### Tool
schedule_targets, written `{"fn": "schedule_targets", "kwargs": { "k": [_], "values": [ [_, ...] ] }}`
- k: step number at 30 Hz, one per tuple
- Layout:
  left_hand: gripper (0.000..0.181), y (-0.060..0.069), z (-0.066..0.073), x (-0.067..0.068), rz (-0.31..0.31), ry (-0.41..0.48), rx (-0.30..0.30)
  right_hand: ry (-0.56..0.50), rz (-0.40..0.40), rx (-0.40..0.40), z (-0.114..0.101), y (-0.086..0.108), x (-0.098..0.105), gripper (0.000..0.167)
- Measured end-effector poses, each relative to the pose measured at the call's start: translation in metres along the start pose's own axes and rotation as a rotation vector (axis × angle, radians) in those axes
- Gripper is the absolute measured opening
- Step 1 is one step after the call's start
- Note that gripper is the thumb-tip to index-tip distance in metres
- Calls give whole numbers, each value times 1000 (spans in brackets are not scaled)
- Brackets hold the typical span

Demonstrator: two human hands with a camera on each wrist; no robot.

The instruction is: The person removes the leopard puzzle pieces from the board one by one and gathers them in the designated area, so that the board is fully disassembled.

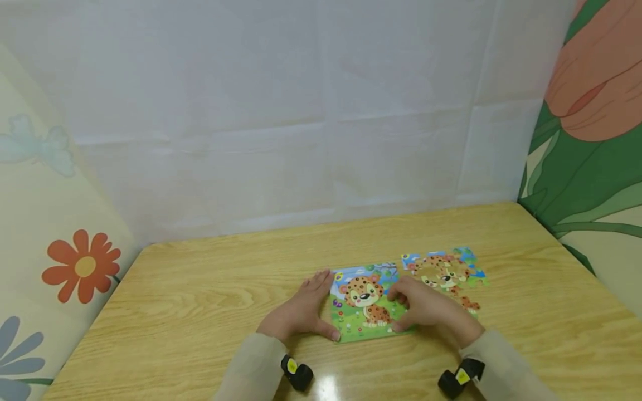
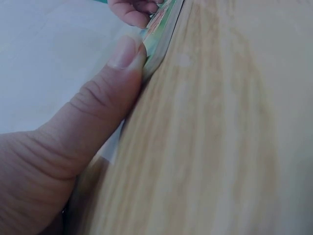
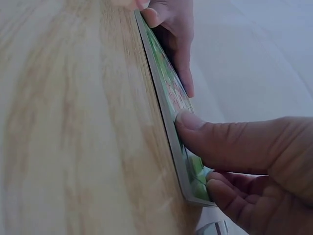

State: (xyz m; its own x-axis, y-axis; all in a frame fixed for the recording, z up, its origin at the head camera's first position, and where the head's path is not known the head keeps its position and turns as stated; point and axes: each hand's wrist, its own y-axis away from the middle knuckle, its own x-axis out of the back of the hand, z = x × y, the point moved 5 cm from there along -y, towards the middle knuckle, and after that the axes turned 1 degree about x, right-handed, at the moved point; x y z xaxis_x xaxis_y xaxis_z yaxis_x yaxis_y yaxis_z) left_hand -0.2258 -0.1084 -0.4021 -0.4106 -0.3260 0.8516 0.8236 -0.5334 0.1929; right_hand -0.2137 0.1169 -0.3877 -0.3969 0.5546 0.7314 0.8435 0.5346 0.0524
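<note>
A jigsaw board (image 1: 368, 303) showing a spotted cartoon leopard cub lies flat on the wooden table. My left hand (image 1: 306, 312) lies along its left side, fingers stretched toward the far corner and thumb (image 2: 124, 56) touching the near-left corner. On the board's right side rests my right hand (image 1: 426, 303), its fingers bent and its thumb (image 3: 193, 125) on the picture near the front edge. Fine piece seams show beside the right fingertips in the right wrist view; whether they pinch a piece is hidden. Behind the right hand lies a partly joined leopard puzzle (image 1: 441, 267).
A few loose brown-spotted pieces (image 1: 470, 303) lie just right of my right hand. Bare wood table (image 1: 200, 301) stretches out on the left. A white cloth (image 1: 251, 139) hangs behind the table, with flower-painted panels on both sides.
</note>
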Motion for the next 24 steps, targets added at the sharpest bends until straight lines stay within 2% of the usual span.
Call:
{"fn": "schedule_targets", "kwargs": {
  "k": [7,13,19,24],
  "values": [
    [125,-1,-1,0,1,-9,13,-34,-23,-37,0,-4,0,47],
    [125,-1,-1,0,-1,-8,18,-8,-36,-70,0,-8,-2,46],
    [125,-1,-1,0,4,-16,10,16,-3,-108,0,-7,-3,48],
    [125,-1,-1,0,1,-16,9,-19,14,-106,-1,-4,-3,47]
  ]
}}
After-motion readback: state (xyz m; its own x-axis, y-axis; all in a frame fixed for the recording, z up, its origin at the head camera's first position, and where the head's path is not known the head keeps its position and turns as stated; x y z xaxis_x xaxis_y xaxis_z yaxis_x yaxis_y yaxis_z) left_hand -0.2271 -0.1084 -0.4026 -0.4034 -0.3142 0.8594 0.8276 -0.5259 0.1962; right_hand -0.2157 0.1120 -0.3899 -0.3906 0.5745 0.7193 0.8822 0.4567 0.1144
